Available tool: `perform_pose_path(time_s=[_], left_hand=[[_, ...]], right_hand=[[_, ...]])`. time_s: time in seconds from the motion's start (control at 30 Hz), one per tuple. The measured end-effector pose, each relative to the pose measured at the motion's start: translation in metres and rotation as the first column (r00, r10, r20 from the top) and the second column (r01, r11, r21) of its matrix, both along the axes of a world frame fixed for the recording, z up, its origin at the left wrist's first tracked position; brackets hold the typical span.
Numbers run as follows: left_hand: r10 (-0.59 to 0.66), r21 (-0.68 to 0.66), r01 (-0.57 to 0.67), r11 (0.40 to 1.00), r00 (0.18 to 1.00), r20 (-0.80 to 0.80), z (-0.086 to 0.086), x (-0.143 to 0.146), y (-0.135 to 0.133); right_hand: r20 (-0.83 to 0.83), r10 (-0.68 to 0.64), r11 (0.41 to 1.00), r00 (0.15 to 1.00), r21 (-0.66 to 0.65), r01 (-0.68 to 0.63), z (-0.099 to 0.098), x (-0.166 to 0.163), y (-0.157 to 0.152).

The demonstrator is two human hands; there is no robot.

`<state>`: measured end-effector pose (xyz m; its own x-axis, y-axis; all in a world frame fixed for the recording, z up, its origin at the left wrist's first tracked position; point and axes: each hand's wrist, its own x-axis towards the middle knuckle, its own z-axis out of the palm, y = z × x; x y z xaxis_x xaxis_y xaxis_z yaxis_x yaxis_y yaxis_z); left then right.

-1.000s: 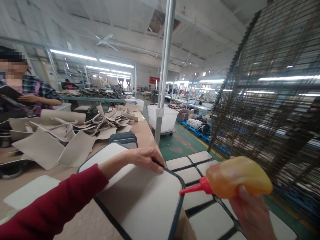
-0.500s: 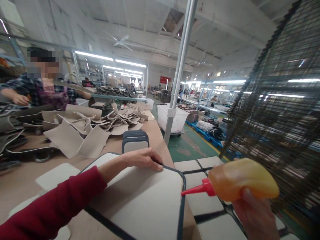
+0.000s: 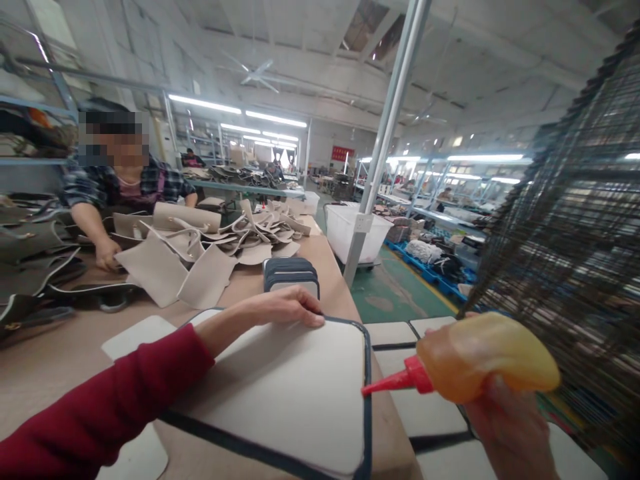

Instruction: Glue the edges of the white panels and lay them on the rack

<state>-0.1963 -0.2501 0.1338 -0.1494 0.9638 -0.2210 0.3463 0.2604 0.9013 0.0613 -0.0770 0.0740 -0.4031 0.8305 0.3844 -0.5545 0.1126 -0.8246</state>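
A cream panel (image 3: 290, 393) with rounded corners and a dark blue edge lies tilted over the table in front of me. My left hand (image 3: 290, 311), in a red sleeve, pinches its far edge between thumb and fingers. In my right hand (image 3: 513, 417) is a squeeze bottle (image 3: 487, 357) of amber liquid, held on its side. The bottle's red nozzle (image 3: 395, 382) points left, its tip at the panel's right border. A thin wet-looking line shows along part of that border. The fingers behind the bottle are partly hidden.
Past the panel stands a stack of small dark-edged pieces (image 3: 291, 273). Beige bag parts (image 3: 200, 247) are heaped at the left, where a co-worker (image 3: 115, 180) reaches in. More cream panels (image 3: 423, 400) lie to the right, below a metal mesh rack (image 3: 565, 227). A post (image 3: 373, 153) rises beyond the table.
The nozzle tip sits slightly lower along the panel's right border. My view has turned a little left. The co-worker now leans forward, one hand down among the bag parts.
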Motion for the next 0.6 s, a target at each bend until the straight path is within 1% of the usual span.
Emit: perform_pose_path(time_s=[0.07,0.13,0.2,0.27,0.37,0.47,0.6], left_hand=[[0.009,0.016,-0.009,1.0,1.0,-0.003,-0.002,-0.008,-0.001],[0.017,0.023,-0.017,1.0,1.0,0.007,-0.004,-0.016,-0.003],[0.02,0.019,-0.02,1.0,0.999,0.031,-0.004,-0.022,-0.004],[0.026,0.024,-0.027,0.999,0.999,0.038,-0.005,-0.028,-0.006],[0.038,0.038,-0.039,0.999,0.999,0.031,-0.006,-0.037,-0.008],[0.061,0.044,-0.063,0.997,0.997,0.05,-0.009,-0.046,-0.01],[0.096,0.036,-0.1,0.994,0.991,0.093,-0.014,-0.057,-0.014]], right_hand=[[0.036,0.026,1.0,0.999,0.004,-0.026,0.001,-0.004,-0.004],[0.065,0.024,1.0,0.998,0.018,-0.025,0.001,-0.009,-0.007],[0.056,0.001,1.0,0.998,0.025,-0.002,0.001,-0.015,-0.01],[0.051,-0.006,1.0,0.999,0.003,0.006,0.002,-0.021,-0.012],[0.066,0.013,1.0,0.998,0.015,-0.014,0.002,-0.031,-0.013],[0.065,0.015,0.999,0.998,0.05,-0.018,-0.002,-0.038,-0.011],[0.043,-0.002,0.999,0.999,0.045,0.0,-0.01,-0.043,-0.008]])
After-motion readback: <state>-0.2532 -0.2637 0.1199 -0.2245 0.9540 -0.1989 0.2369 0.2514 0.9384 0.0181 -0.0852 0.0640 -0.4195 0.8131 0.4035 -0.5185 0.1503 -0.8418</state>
